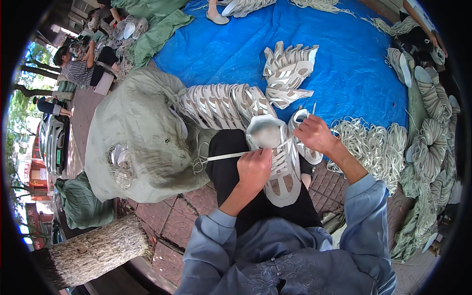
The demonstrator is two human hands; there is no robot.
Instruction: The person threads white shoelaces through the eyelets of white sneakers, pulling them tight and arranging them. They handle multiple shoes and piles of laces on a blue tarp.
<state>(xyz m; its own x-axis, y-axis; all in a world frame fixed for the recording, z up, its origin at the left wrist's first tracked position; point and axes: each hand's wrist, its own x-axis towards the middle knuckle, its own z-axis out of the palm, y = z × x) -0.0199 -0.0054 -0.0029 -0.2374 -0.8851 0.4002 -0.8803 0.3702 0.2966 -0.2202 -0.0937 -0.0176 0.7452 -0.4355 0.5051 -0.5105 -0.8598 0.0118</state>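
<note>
A white and beige shoe upper (283, 191) rests on my lap, toe toward me, with laces crossing its front. My left hand (254, 169) is closed on a flat white shoelace (227, 156) at the upper's left side, and a length of it stretches out leftward. Over the upper's right side my right hand (315, 134) pinches another stretch of lace; a thin tip sticks up above the fingers. Partly behind that hand lies a second pale upper (309, 151).
Nested uppers (216, 103) and a fanned bundle (291, 69) lie ahead, at a blue tarp (211, 54). A laces heap (371, 145) sits right, beyond it more bundles (430, 140). Left are a bulky sack (147, 132), a tree trunk (101, 248) and a seated person (81, 71).
</note>
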